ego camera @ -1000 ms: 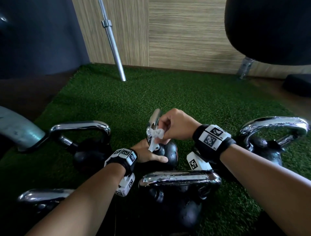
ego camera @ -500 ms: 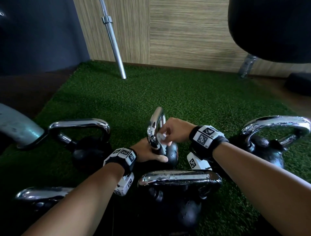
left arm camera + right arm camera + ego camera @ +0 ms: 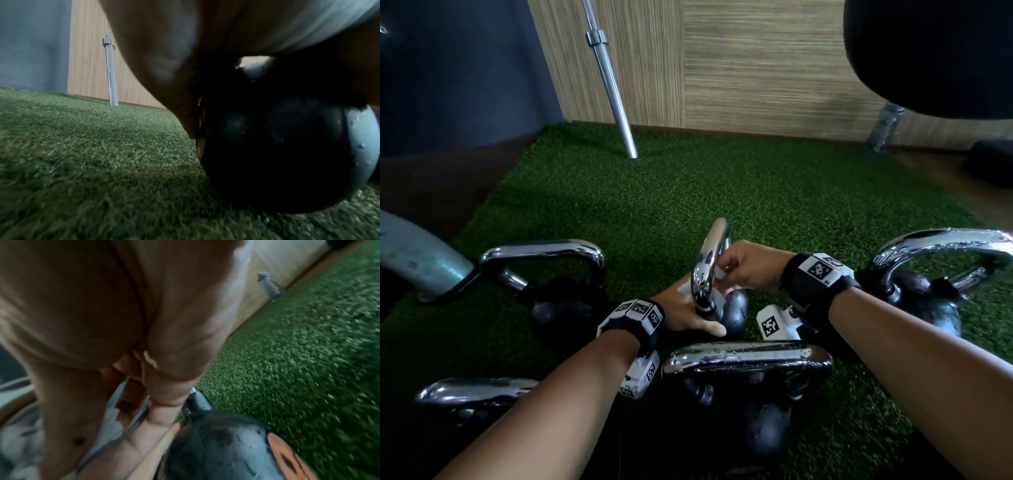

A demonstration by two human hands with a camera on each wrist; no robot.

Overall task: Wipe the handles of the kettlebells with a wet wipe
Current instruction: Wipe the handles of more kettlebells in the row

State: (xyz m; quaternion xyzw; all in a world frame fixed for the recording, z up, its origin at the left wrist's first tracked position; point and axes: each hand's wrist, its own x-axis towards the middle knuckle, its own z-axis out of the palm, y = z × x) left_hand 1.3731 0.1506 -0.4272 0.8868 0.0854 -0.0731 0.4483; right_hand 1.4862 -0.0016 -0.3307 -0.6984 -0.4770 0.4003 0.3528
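Note:
A small black kettlebell (image 3: 736,308) stands on the green turf in the middle, its chrome handle (image 3: 710,260) edge-on to me. My right hand (image 3: 743,269) pinches a white wet wipe (image 3: 717,272) against the right side of that handle. My left hand (image 3: 688,311) holds the ball from the left, thumb along its front. The left wrist view shows the palm (image 3: 164,65) against the black ball (image 3: 277,146). In the right wrist view, blurred fingers (image 3: 160,402) curl round the handle above the ball (image 3: 216,447).
Several other chrome-handled kettlebells surround it: one at left (image 3: 544,253), one at right (image 3: 941,246), one nearest me (image 3: 746,356), one at lower left (image 3: 472,390). A barbell (image 3: 613,89) leans on the wood wall. A grey metal foot (image 3: 417,260) lies left. Open turf (image 3: 722,185) stretches beyond.
My right hand has slid the wipe down from the handle's near face and round to its right side. The left hand has stayed on the ball.

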